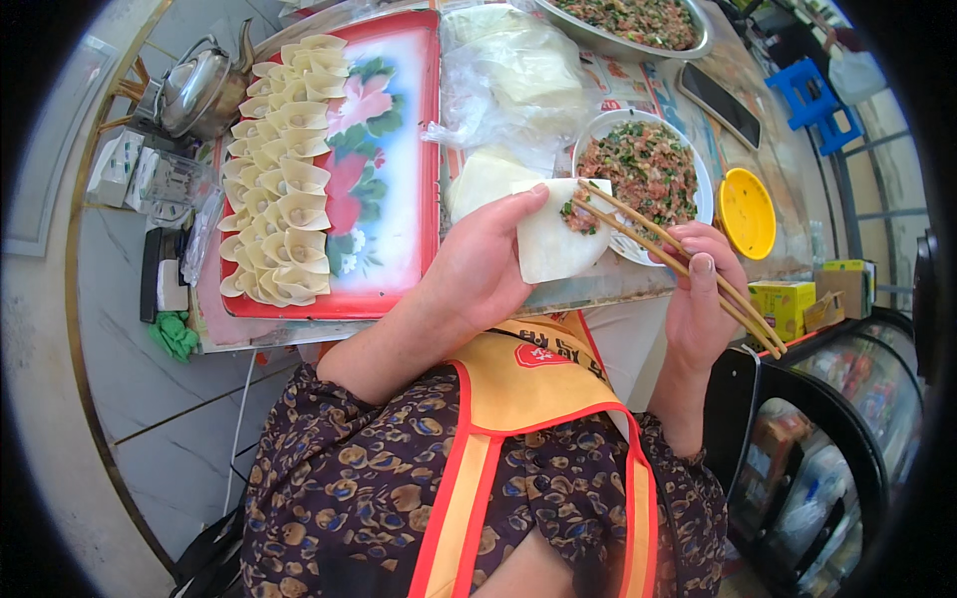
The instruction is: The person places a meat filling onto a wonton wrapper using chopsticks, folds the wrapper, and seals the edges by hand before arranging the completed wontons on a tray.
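My left hand [490,258] holds a square dough wrapper [557,247] by its left side, thumb on top. My right hand [703,299] grips wooden chopsticks [688,273], their tips at a small lump of meat filling [580,217] on the wrapper. Just behind is a white bowl [704,196] of minced meat with chopped greens [639,168]. A stack of wrappers [482,179] lies left of the held one, below more wrappers in clear plastic [523,75]. Folded wontons [288,187] stand in rows on the left of a red-rimmed floral tray [396,247].
A large metal basin [706,41] of filling stands at the back. To the right lie a smartphone [719,105] and a yellow bowl [748,213]. A metal kettle [202,86] and plastic boxes [168,179] are beyond the tray's left side. A blue stool [815,105] stands farther off.
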Demonstrator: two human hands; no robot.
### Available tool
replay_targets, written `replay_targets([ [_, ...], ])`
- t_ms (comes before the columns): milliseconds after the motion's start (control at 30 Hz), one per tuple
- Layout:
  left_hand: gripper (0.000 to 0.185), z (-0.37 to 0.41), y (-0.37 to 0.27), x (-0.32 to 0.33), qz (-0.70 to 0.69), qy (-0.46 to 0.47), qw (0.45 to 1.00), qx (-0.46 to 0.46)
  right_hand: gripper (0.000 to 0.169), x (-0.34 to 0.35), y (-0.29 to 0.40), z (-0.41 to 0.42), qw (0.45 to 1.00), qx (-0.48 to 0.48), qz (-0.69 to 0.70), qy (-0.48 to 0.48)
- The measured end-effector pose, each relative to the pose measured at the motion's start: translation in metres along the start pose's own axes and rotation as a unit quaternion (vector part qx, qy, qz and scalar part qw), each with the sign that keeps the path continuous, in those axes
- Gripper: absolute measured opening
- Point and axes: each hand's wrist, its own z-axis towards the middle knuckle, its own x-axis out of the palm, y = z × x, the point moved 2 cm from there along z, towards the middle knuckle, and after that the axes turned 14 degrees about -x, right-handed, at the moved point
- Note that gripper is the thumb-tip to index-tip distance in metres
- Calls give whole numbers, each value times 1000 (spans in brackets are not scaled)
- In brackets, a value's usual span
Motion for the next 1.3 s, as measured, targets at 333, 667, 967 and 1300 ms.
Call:
replay_targets([
  [333, 44, 3, -1, -4, 1, -19, 1000, 19, 19, -13, 0, -4, 998, -12, 44, -52],
  [667, 45, 7, 1, -5, -10, -38, 999, 16, 19, -4, -1, -14, 998, -30, -42, -28],
  [967, 45, 9, 1, -7, 3, -46, 999, 21, 18, -10, -2, -12, 997, -51, -25, -58],
  [1300, 44, 12, 3, -9, 17, -35, 999, 8, 17, -22, -23, 12, 990, 29, -113, -75],
])
